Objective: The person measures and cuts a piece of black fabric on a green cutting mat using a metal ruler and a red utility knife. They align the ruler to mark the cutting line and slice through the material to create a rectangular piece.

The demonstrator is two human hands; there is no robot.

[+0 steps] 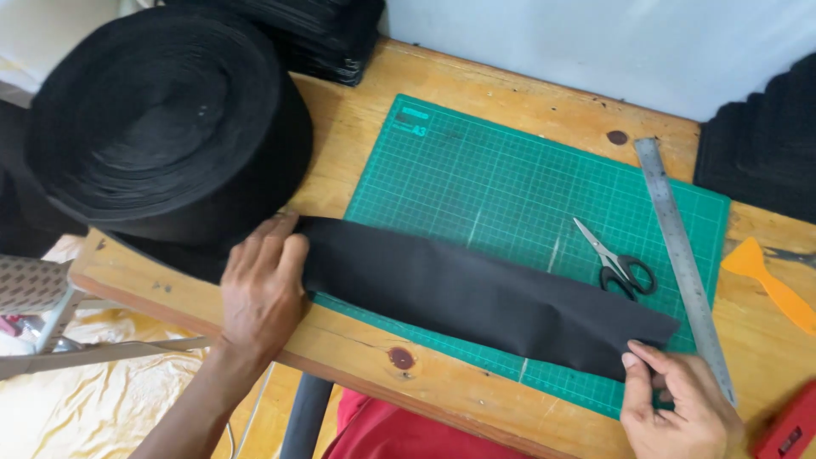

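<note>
- The left hand (263,285) lies flat on the black strip (476,297), fingers (280,246) pressed together and stretched out, pinning the cloth where it leaves the big black roll (161,119)
- The right hand (680,408) pinches the strip's free end between thumb and fingers (633,370), at the near right corner of the green mat (510,178)
- Between the two sets of fingers the strip runs slantwise across the near part of the mat, drawn fairly straight, with a few soft creases towards the right fingers
- The strip looks joined to the roll behind the left fingers; no cut shows anywhere along it
- Just beyond the right fingers lie the scissors (616,263), closed, on the mat and touching or nearly touching the strip's far edge
- A steel ruler (680,255) lies to the right of the scissors, running from the far side towards the right fingers, beside the strip's end
- Further right of the right fingers are an orange scraper (769,285) and the corner of a red tool (790,429) on the worktop (510,85)
- Stacks of black pieces (761,144) sit at the far right, more (327,34) behind the roll
- Judged from this: a length is pulled out and laid on the mat; measuring against the ruler and cutting appear not yet done, since neither hand holds ruler or scissors
</note>
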